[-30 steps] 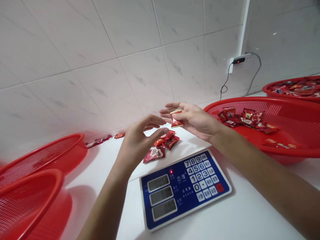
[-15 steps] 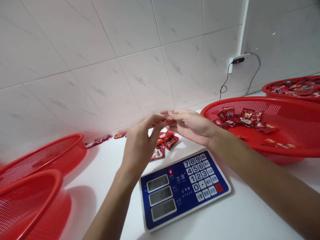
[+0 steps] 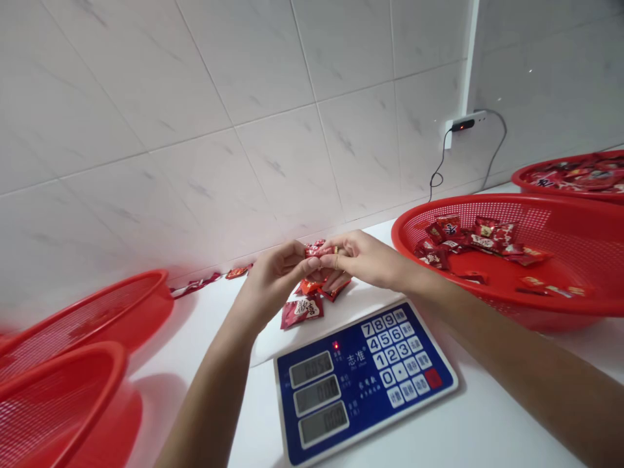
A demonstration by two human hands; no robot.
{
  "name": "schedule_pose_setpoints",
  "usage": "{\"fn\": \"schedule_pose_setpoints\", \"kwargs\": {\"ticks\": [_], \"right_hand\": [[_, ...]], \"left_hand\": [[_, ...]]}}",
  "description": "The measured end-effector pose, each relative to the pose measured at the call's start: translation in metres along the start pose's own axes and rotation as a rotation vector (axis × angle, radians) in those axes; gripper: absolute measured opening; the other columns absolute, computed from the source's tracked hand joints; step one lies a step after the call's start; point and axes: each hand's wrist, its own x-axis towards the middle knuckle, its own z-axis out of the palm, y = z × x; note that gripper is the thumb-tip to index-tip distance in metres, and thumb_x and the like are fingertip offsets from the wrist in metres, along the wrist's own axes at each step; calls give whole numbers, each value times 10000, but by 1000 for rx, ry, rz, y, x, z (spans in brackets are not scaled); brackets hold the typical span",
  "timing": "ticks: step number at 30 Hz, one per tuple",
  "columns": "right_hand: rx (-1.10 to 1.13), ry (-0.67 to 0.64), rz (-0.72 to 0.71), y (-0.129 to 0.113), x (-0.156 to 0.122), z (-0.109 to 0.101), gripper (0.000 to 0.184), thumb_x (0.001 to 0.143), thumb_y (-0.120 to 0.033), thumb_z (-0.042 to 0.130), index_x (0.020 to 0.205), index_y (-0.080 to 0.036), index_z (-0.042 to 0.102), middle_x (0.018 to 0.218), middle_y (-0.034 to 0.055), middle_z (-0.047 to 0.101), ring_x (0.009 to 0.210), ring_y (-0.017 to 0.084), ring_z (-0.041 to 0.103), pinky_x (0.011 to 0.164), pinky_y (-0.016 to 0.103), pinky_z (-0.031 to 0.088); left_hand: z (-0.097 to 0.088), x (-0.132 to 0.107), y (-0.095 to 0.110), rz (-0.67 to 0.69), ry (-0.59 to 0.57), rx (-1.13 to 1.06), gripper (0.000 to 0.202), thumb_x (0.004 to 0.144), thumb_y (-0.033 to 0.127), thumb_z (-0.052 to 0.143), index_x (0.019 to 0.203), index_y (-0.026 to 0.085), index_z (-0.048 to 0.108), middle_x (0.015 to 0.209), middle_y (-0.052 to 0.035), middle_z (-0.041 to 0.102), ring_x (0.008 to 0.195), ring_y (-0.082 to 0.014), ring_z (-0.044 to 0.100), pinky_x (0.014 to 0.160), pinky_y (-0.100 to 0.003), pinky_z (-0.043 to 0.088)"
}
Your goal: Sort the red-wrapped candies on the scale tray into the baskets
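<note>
My left hand (image 3: 277,276) and my right hand (image 3: 363,260) meet above the pan of a digital scale (image 3: 363,383). Between their fingertips they pinch a small red candy packet (image 3: 319,251), each hand gripping one side. Below the hands, several red wrapped candies lie on the white scale pan (image 3: 358,309). One dark red packet (image 3: 302,311) with white lettering shows plainly at the front; others are partly hidden by my fingers. The scale's blue panel has a number keypad and three small displays, with a red light lit.
At right stands a red perforated basket (image 3: 550,208) holding several candies, with a fuller red basket (image 3: 524,177) behind. Two red baskets (image 3: 163,281) are at left. Loose packets (image 3: 197,285) lie along the tiled wall. A power strip (image 3: 468,122) with cables hangs at back right.
Both hands have come slightly lower in view and closed together on the packet. The dark red lettered packet on the pan is more exposed now. The view has tilted a little.
</note>
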Motion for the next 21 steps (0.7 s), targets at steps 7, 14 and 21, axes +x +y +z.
{"fn": "schedule_pose_setpoints", "kwargs": {"ticks": [7,14,21], "right_hand": [[-128,-175,91,-10,-8,-14,153,951,-113,516,1008,-92,656,809,46,708,666,112,705,698,247,597],[-269,-91,-12,-7,-6,-14,358,953,-314,553,1271,-162,616,1043,100,726,722,137,707,716,291,589],[-986,302,91,-39,-35,-44,508,887,-322,608,1366,-159,569,1329,128,603,1172,268,593,992,390,460]], "left_hand": [[-7,-2,1,-94,-169,-142,288,778,422,767,815,149,682,762,-38,702,695,-132,657,669,-226,534],[-13,-1,1,-72,-16,43,300,760,447,747,816,160,683,785,-74,732,756,-195,693,706,-297,548],[-29,-5,-3,-207,244,651,275,743,464,679,864,218,702,850,-93,756,816,-282,701,671,-371,512]]}}
